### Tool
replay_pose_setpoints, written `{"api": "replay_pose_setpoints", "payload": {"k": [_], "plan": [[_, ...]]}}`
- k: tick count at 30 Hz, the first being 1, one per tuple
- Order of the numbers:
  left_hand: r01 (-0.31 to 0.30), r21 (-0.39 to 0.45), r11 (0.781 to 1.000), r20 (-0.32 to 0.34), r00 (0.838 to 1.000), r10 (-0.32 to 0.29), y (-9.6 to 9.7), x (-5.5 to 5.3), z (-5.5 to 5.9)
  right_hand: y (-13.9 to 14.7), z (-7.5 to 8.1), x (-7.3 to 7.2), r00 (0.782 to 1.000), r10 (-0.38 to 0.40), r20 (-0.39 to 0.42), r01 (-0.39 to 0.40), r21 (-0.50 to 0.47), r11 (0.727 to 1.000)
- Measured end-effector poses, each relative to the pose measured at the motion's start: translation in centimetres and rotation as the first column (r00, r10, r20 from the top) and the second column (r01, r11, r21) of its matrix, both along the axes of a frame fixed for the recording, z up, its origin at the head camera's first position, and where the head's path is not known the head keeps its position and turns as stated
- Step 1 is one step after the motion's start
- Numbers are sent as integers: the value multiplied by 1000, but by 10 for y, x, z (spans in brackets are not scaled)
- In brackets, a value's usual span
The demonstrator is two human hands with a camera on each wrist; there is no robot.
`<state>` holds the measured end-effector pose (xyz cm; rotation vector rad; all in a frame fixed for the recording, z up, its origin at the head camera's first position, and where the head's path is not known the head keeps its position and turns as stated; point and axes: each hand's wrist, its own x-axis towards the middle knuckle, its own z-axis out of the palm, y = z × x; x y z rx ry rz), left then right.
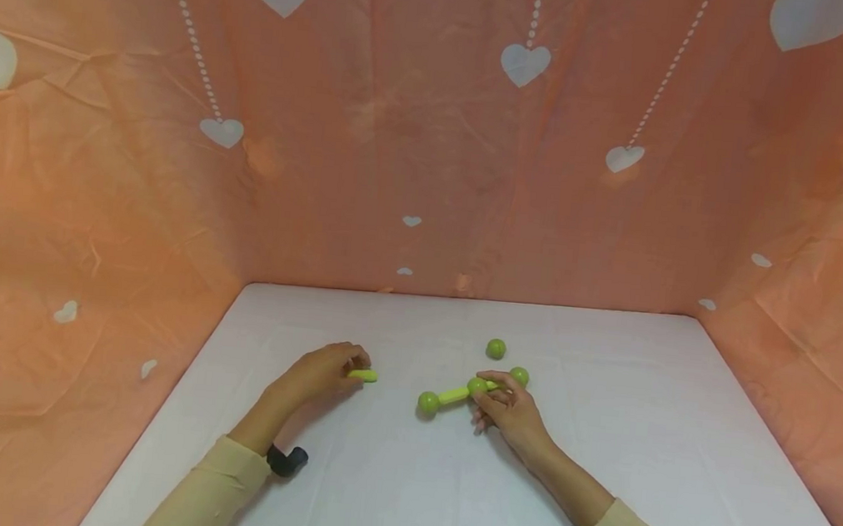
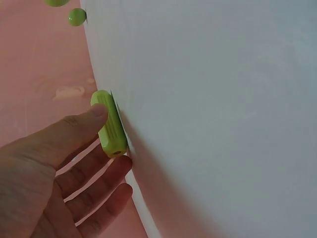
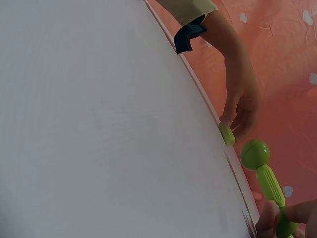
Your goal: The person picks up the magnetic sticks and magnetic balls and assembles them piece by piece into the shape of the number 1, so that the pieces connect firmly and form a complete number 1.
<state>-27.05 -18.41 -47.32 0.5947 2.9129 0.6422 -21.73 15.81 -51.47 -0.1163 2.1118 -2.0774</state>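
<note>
Between the thumb and fingers of my left hand (image 1: 328, 369) is a short yellow-green ridged rod (image 2: 113, 126), with a hole visible in its near end. My right hand (image 1: 512, 409) pinches the middle green ball (image 1: 477, 386) of a joined piece. That piece has a ridged rod (image 1: 453, 395) running to a green ball (image 1: 428, 403) at its left end. On the other side, partly behind my fingers, it continues to another green ball (image 1: 519, 376). In the right wrist view, the left-end ball (image 3: 255, 154) hangs near my left hand, apart from its rod.
One loose green ball (image 1: 496, 349) lies on the white table (image 1: 386, 494) beyond the joined piece. Orange cloth with white hearts (image 1: 433, 130) walls the back and both sides. Dark cameras (image 1: 287, 461) are strapped to both wrists.
</note>
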Motion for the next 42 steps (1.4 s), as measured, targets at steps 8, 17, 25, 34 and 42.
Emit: {"api": "replay_pose_setpoints", "payload": {"k": [8,17,25,34,42], "plan": [[24,-11,1000,-17,1000,-24,3,1,3,0,0,1,1000,1,-12,-1,3,1000],[25,-41,999,-37,999,-26,5,1,3,0,1,1,1000,-12,-7,12,16,1000],[21,-58,998,-31,999,-23,7,2,0,0,0,1,1000,-10,-9,10,23,1000],[21,-54,998,-43,999,-24,13,9,2,0,2,1,1000,-17,12,17,-4,1000],[50,-56,997,-45,998,-53,19,17,5,1,1,1,1000,-4,-1,4,-9,1000]]}}
